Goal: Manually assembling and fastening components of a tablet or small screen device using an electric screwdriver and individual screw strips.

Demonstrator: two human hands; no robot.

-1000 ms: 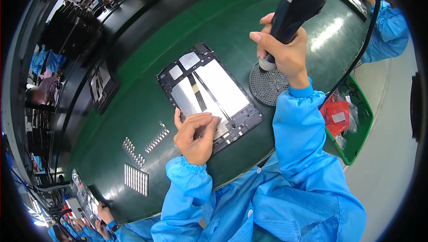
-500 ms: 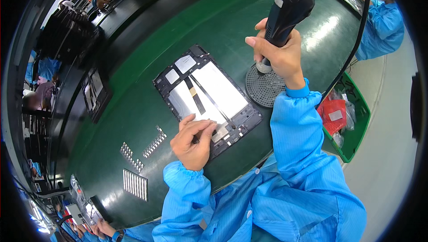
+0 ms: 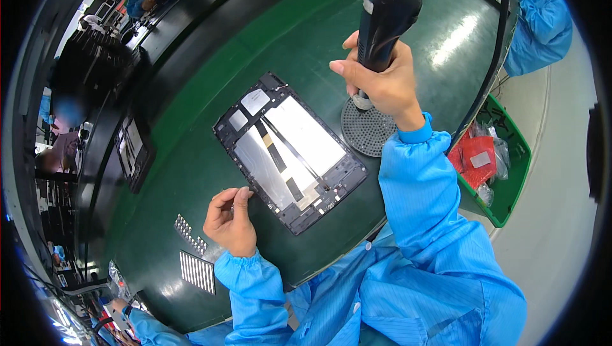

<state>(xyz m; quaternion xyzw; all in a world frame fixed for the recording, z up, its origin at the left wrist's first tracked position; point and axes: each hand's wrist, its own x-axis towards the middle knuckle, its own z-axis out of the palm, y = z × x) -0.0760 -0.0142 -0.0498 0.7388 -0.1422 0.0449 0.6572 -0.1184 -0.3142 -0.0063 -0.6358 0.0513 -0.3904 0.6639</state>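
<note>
A tablet-like device (image 3: 287, 151) lies on the green bench, its inner side up, with white and silver panels, a black frame and dark strips. My left hand (image 3: 233, 223) hovers just left of its lower left edge, thumb and fingertips pinched together; whatever is between them is too small to make out. My right hand (image 3: 384, 85) grips a black corded hand tool (image 3: 390, 21) upright. The tool's pale lower end meets a round grey perforated pad (image 3: 366, 128), right of the device. Part of the pad is behind my right hand and sleeve.
Left of my left hand lie a strip of small parts (image 3: 190, 234) and a striped sheet (image 3: 197, 271). A similar device (image 3: 132, 148) stands at the far left. To the right is a green bin (image 3: 510, 187) holding red and clear bags. Other people in blue work nearby.
My left hand has moved off the device, leftward, and now covers where a second strip of small parts lay. The right hand still holds the tool over the pad; the view has shifted slightly.
</note>
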